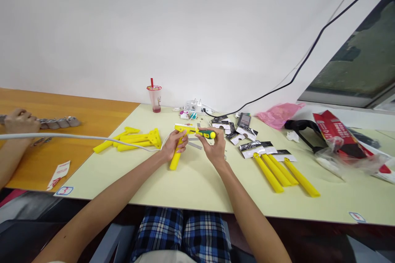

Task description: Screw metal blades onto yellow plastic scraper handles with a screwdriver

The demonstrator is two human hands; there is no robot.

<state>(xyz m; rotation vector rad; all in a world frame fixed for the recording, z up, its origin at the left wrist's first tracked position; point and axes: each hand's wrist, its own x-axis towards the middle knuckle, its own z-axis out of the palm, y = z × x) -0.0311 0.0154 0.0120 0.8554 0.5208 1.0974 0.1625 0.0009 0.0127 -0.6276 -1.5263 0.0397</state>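
Observation:
My left hand (173, 146) is closed around a yellow plastic scraper (175, 161), its handle angled down toward me and its head upward. In my right hand (216, 148) I grip a screwdriver (207, 134) with a green and yellow handle, lying nearly level. Its shaft points left to the scraper's head; whether the tip sits in a screw is too small to tell. Just behind my hands lie thin grey metal strips (195, 144), partly covered. Several more yellow scrapers (140, 139) are piled left of my left hand.
On the right lie yellow handles (268, 174) with black-and-white header cards (252, 149). A plastic cup (156, 99) with a straw and a power strip (194, 107) stand by the wall. Farther right are a pink bag (279, 116) and red packaging (339, 135). A white cable (77, 135) crosses from the left, near another person's hand (23, 121).

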